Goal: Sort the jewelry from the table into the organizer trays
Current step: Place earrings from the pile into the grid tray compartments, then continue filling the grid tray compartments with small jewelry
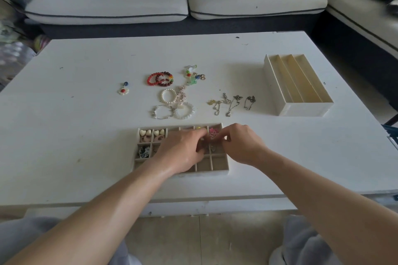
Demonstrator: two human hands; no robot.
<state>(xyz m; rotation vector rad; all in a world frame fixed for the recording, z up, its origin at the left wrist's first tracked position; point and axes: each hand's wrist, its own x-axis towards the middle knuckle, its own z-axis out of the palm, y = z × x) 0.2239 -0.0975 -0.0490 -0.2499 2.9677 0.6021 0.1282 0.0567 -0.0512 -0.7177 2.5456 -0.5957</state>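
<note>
The left hand (183,150) and the right hand (239,146) are over the little-box tray (215,171) on the table (86,135). Their fingers curl close together, but I cannot tell if they hold anything. Bracelets (160,79) and chains (230,104) lie on the table behind the tray

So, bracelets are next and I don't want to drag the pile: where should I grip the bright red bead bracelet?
Pinch the left arc of the bright red bracelet, probably from above: it lies flat and that side is free, while its right side overlaps the dark red bracelet.
</note>
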